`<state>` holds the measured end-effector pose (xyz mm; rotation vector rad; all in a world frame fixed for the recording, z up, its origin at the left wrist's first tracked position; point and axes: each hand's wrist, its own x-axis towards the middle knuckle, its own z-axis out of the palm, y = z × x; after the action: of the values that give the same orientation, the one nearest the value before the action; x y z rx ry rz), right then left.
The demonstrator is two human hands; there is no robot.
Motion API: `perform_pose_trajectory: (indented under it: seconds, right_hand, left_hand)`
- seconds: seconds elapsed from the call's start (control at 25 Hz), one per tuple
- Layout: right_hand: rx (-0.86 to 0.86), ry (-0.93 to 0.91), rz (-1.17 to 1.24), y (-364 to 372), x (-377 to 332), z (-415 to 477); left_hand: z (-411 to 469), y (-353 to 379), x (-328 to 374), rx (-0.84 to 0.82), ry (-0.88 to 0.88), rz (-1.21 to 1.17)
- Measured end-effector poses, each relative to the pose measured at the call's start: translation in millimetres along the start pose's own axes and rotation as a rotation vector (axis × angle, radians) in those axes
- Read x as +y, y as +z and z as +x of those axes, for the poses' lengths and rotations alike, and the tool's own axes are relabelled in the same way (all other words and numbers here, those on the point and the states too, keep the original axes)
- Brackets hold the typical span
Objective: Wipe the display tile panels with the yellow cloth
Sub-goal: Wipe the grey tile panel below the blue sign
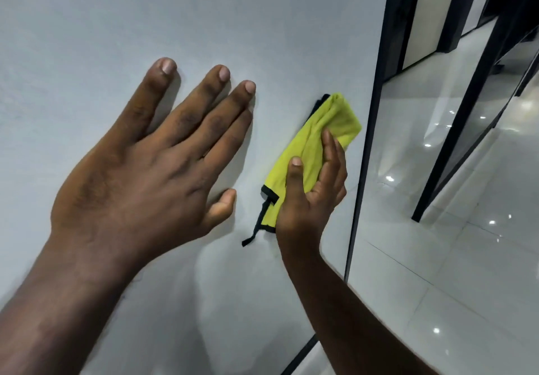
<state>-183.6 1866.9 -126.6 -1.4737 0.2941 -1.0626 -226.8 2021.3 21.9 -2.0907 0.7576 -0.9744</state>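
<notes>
On the left, the person's left hand (pixel 140 164) lies flat against a large, smooth, pale grey-white display tile panel (pixel 204 10). Its four fingers and thumb are straight and spread apart, and it holds nothing.

Just to the right of that hand, a bunched yellow cloth of soft fabric (pixel 306 147) is pressed against the same tile panel, near its right edge. The yellow cloth is bright lime-yellow, creased into folds and edged with black trim at its upper and lower corners. A thin black strap (pixel 256 226) dangles from the lower corner and hangs against the panel.

The right hand (pixel 312 199) grips the yellow cloth from below. Its thumb lies across the front of the cloth, and its fingers curl around the right side. The two hands are near each other but do not touch.

A narrow black frame strip (pixel 367 141) runs down the panel's right edge. Beyond it lies a glossy white tiled floor (pixel 437 258) dotted with small light reflections. Further black-framed display panels (pixel 428 10) stand in the upper right corner.

Counted, there are two hands, one cloth, one strap and one panel under the hands. How many panels stand at the far right cannot be told.
</notes>
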Motion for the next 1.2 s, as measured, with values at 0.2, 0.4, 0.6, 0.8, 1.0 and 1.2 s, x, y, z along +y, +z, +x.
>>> perform_pose_trajectory:
  seconds: [0.2,0.4,0.6,0.8,1.0,1.2]
  right_hand:
    - [-0.1,0.611,0.069,-16.9,22.9,11.1]
    - [-0.202,-0.064,0.031,-20.6,-4.5,39.7]
    - [-0.307,-0.061,0.014,-24.0,-45.5,25.7]
    - [-0.209,-0.064,0.023,2.8,-95.5,100.5]
    - [-0.348,-0.993,-0.139,12.8,-142.1,116.3]
    - [-0.231,-0.37,0.055,46.0,-228.9,154.4]
  left_hand:
    - [-3.2,-4.7,6.8,0.02,-0.046,0.058]
    - [-4.6,-6.7,10.4,0.03,-0.053,0.078]
    - [-5.4,-12.0,8.4,0.042,-0.064,0.019]
    - [0.5,-38.2,-22.1,0.124,-0.262,-0.031]
    - [3.0,-73.0,-105.3,0.188,-0.256,0.096]
    - [-0.3,-108.7,-178.2,0.209,-0.269,0.202]
